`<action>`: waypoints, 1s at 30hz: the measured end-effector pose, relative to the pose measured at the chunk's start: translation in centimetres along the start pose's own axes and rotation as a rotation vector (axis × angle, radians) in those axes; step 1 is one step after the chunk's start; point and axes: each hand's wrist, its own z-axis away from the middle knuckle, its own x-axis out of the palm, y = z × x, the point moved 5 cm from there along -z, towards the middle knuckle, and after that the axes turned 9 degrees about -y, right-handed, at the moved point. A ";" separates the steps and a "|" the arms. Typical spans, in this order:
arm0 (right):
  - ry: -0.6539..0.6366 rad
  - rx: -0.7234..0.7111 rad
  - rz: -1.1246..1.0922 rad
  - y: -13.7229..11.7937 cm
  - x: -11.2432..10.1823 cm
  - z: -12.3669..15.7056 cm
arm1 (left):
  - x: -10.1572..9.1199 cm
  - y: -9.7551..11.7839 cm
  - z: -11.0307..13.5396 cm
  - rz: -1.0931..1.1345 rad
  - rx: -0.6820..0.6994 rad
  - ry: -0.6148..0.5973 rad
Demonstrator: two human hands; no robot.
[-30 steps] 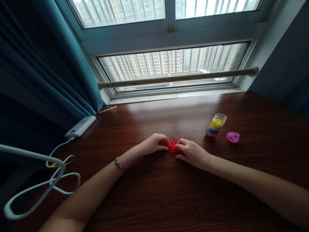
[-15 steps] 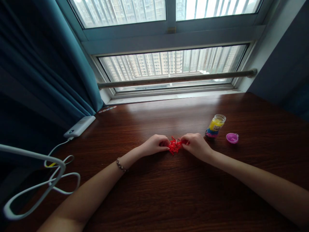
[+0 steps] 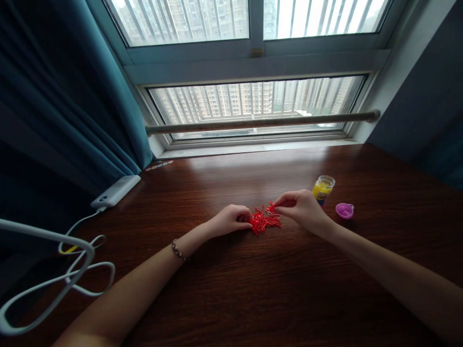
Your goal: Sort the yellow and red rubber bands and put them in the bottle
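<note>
A small heap of thin, bent red pieces [image 3: 261, 222] lies on the brown wooden table; they are too small for me to make out their exact kind. My left hand [image 3: 233, 220] rests at the heap's left edge, fingers curled and pinched on some of the pieces. Above the heap's right side, my right hand [image 3: 302, 210] pinches a few red pieces between thumb and fingertips. Behind that hand a clear jar [image 3: 323, 189] with yellow and blue showing stands without a lid, its lower part hidden. Beside it sits a small purple cup-like lid [image 3: 345, 210].
The dark brown table [image 3: 231, 289] reaches back to a barred window with a rail [image 3: 260, 124] across it. At the left are a white power strip-like box [image 3: 115, 191], looped white cable [image 3: 87, 260] and a blue curtain [image 3: 104, 96].
My right hand has moved slightly up and right, drawing a few red pieces from the heap, and now covers the jar's lower part. My left hand stays at the heap's left edge.
</note>
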 end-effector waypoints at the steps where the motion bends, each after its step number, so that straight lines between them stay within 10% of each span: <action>1: 0.001 0.001 -0.016 -0.3 -0.2 0.1 | 0.0 0.0 0.0 0.002 0.000 -0.002; 9: 0.043 -0.017 -0.132 -2.8 -3.1 0.5 | 0.0 -0.1 0.0 0.024 -0.021 -0.006; 19: 0.249 0.154 0.159 -2.6 -14.8 1.8 | 0.3 -1.2 -0.3 0.021 -0.069 -0.025; 30: 0.078 0.297 0.587 -0.2 -13.9 0.4 | 0.4 -1.4 -0.3 0.020 -0.086 -0.019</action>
